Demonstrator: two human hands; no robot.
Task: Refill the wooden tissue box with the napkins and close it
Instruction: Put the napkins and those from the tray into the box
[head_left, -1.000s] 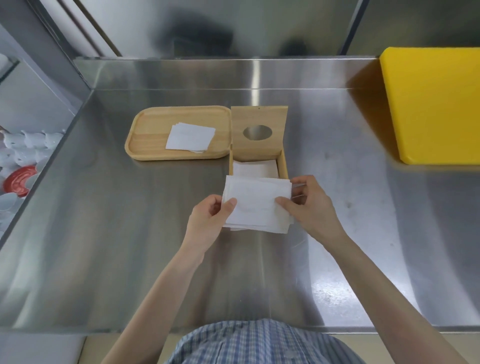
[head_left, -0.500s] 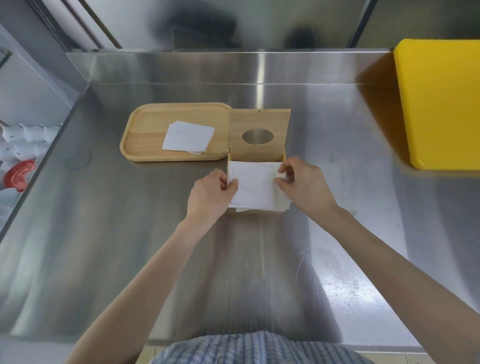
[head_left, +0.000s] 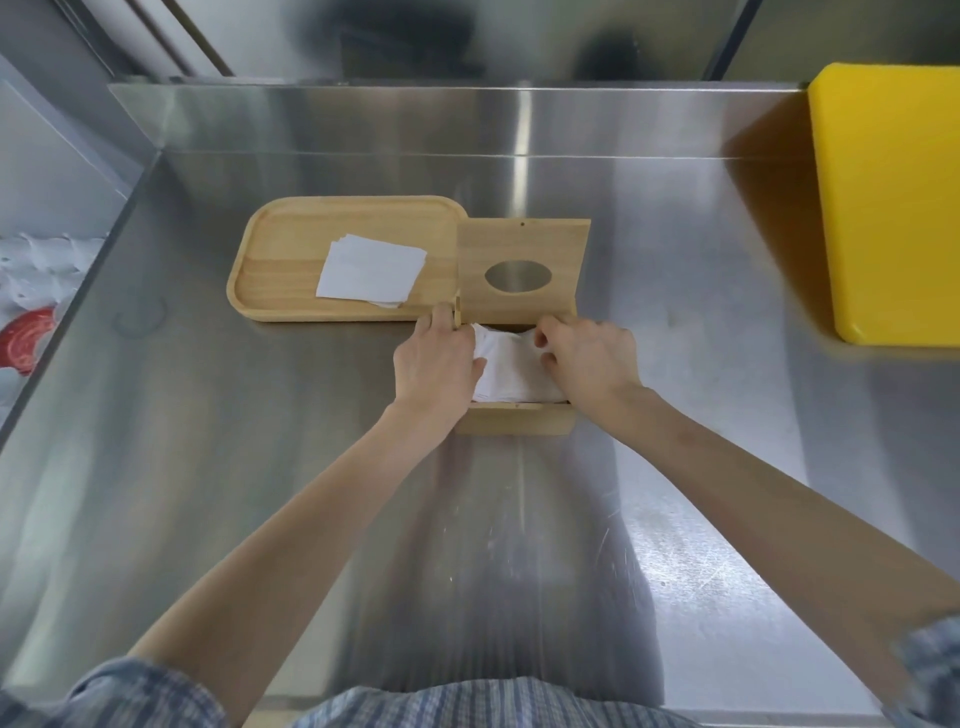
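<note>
Two hands are seen, the left hand (head_left: 435, 364) and the right hand (head_left: 592, 358). One wooden tissue box (head_left: 514, 418) is counted, with one lid (head_left: 522, 273) in which a single oval opening (head_left: 518, 275) is cut. One wooden tray (head_left: 291, 260) is counted. Two lots of napkins are found: one stack in the box (head_left: 511, 369) and one small stack on the tray (head_left: 370, 273); the sheets in each cannot be counted. One yellow board (head_left: 891, 202) is seen. One steel worktop (head_left: 208, 467) is counted. One red-patterned dish (head_left: 26, 345) is made out at the left edge.
</note>
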